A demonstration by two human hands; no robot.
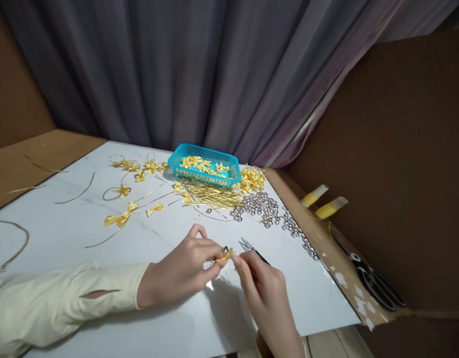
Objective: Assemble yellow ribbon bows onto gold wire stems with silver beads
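Note:
My left hand (181,271) and my right hand (263,288) meet over the white board (84,248), both pinching a small yellow ribbon bow (225,255) with a silver bell at its top. The fingertips of both hands close on the bow from either side. Small metal snips (252,247) lie under my right hand's fingers; whether that hand holds them I cannot tell. A cream sleeve covers my left forearm.
A turquoise basket (203,173) holds yellow bows. Beside it lie gold wire lengths (214,196), a pile of silver bells (259,205) and loose bows (121,218). Black scissors (371,278) and two yellow rolls (322,203) rest on the cardboard at right.

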